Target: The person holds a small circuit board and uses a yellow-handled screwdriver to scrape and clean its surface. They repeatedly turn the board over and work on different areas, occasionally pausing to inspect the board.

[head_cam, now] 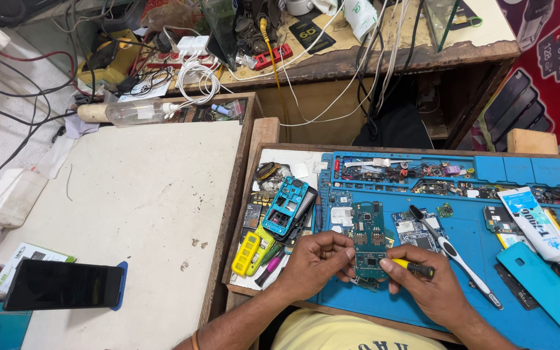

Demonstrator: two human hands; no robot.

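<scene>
Left hand (315,259) curls around a green circuit board (369,243); right hand (426,285) pinches a yellow-tipped screwdriver (413,267) against it.

Circuit board (369,238), centre: matt green laminate, small metal parts. Work mat (468,240), right: matt blue, rubbery-looking. Screwdriver (413,268): yellow-and-black plastic handle. Phone frame (285,206): glossy blue plastic. Tray rim (234,188): worn, rough wood. Phone (64,284), lower left: glossy black screen. Table top (137,194), left: matt, stained white.

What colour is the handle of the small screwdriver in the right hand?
Yellow with a black end, seen in the head view: the screwdriver in the right hand.
</scene>
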